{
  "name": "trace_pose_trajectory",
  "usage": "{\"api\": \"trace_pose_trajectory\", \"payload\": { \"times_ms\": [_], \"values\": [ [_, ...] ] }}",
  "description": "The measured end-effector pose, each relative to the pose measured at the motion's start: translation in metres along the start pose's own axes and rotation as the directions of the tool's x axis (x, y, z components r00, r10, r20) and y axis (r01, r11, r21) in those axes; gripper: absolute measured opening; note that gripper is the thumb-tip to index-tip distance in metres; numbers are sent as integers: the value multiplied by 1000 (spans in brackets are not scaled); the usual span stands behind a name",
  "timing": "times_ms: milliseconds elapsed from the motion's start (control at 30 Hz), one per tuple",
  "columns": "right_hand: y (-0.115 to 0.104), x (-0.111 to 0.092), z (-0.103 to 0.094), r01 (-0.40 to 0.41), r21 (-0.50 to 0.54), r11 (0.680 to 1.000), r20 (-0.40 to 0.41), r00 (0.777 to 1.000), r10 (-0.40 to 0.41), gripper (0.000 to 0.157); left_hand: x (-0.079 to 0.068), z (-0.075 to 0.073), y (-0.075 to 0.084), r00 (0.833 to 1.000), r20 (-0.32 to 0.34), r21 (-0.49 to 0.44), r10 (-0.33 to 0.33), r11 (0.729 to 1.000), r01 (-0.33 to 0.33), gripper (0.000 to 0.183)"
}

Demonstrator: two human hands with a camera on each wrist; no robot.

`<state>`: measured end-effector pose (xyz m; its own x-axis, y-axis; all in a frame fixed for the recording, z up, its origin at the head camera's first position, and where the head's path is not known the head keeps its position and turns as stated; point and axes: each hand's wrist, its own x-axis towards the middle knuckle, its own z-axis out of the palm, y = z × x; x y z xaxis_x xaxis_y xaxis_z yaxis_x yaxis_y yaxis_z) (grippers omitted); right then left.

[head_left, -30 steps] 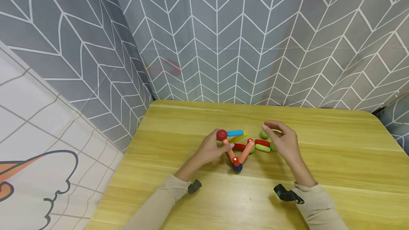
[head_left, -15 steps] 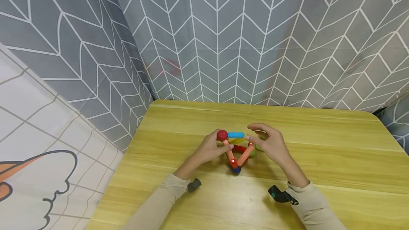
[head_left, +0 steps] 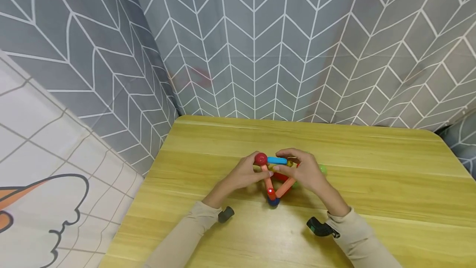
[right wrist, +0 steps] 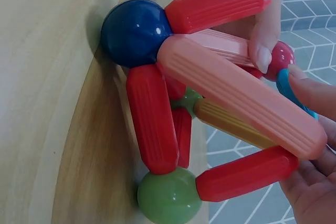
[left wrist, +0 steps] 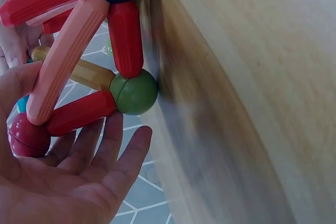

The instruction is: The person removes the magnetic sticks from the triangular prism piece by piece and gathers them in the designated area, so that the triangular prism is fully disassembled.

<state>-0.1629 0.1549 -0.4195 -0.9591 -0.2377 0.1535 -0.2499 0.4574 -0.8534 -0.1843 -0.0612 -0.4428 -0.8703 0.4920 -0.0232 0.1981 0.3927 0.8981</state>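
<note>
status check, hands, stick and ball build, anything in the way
Left hand gripping stick-and-ball build. Right hand at blue stick, firm pinch unclear. Blue stick meets crimson ball. Possible obstacle: light green ball beside right hand.

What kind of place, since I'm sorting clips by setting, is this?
Probably an indoor corner screened off with fabric: a wood-grain table stands before grey chevron-patterned hangings, and a white grid-patterned sheet with a cartoon print covers the left side.
</note>
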Motion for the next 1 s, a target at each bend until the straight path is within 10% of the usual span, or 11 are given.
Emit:
{"api": "trace_pose_trajectory", "payload": {
  "times_ms": [1000],
  "values": [
    [-6, 10, 14, 73, -110, 991, -11, 997, -74, 33, -1, 1, -1, 999, 24, -20, 22, 1000, -21, 36]
  ]
}}
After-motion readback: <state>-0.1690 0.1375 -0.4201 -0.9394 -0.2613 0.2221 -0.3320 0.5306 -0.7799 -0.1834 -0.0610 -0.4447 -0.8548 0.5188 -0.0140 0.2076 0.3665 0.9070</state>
